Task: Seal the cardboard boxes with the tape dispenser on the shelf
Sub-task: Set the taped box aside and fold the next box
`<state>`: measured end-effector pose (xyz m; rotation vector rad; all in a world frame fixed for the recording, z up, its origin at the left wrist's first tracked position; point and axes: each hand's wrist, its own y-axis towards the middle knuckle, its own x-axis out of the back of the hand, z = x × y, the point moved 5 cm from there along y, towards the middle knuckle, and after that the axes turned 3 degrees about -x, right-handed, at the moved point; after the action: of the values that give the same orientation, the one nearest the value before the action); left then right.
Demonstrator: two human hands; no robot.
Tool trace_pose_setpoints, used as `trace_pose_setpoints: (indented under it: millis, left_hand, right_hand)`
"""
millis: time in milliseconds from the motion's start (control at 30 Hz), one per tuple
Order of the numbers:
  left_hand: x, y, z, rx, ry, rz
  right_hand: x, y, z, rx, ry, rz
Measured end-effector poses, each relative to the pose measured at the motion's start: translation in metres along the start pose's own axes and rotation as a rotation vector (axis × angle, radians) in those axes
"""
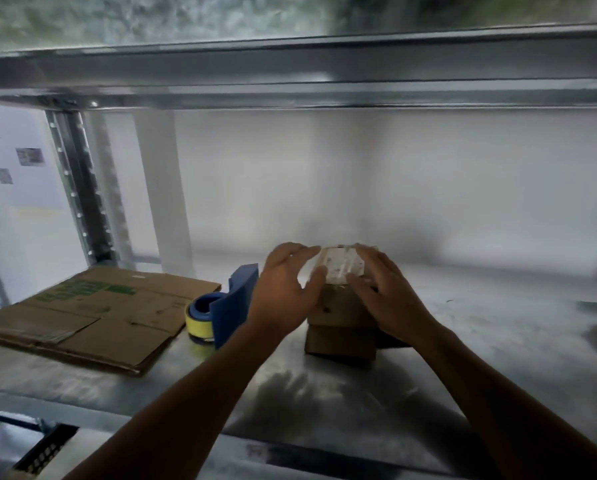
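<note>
Two small cardboard boxes are stacked in the middle of the metal shelf; the top box has a white label on its lid, and the lower box sits under it. My left hand is cupped against the top box's left side, fingers spread. My right hand lies on its right side and lid. The blue tape dispenser with a yellow-rimmed roll stands just left of my left hand, untouched. The frame is blurred.
A flattened cardboard box with green print lies on the shelf's left part. A metal upright stands at the back left, and the upper shelf beam runs overhead. A white wall is behind.
</note>
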<state>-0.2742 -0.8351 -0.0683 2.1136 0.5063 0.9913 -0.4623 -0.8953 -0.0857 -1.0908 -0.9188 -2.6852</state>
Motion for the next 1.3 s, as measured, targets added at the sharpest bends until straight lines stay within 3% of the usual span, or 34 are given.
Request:
trace_pose_setpoints:
  millis: [200, 533, 700, 900, 967, 1133, 1300]
  left_hand:
    - [-0.056, 0.015, 0.007, 0.166, -0.175, 0.193]
    - [-0.078, 0.001, 0.025, 0.528, -0.618, 0.077]
    - [-0.079, 0.0, 0.022, 0.512, -0.603, 0.106]
    - [-0.062, 0.03, 0.037, 0.511, -0.597, 0.064]
    - [-0.059, 0.052, 0.046, 0.533, -0.577, 0.062]
    - [-0.082, 0.091, 0.055, 0.562, -0.59, 0.267]
    - [-0.107, 0.083, 0.059, 0.682, -0.603, 0.388]
  right_hand:
    - [-0.013, 0.0, -0.012, -0.157, 0.319, -0.092]
    - [-0.027, 0.004, -0.034, -0.247, 0.471, -0.007]
    - [-0.029, 0.004, -0.043, -0.236, 0.356, -0.016]
    - [-0.009, 0.017, -0.049, -0.267, 0.605, -0.097]
    - [0.002, 0.031, -0.052, -0.275, 0.559, -0.132]
    - [0.003, 0.07, -0.062, -0.268, 0.338, -0.008]
    - [-0.017, 0.077, -0.073, -0.34, 0.39, 0.098]
